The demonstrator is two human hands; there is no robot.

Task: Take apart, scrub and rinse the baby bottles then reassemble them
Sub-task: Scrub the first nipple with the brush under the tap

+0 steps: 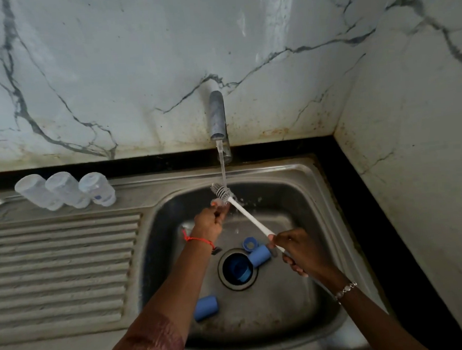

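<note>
Hands (210,222) (298,249): one brush (250,219), one teat (217,202), three bottles (37,192) (67,189) (97,188).

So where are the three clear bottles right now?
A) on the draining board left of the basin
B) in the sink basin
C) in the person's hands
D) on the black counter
A: the clear bottles stand in a row on the draining board; the right hand grips the brush, the left hand a small clear part.
</note>
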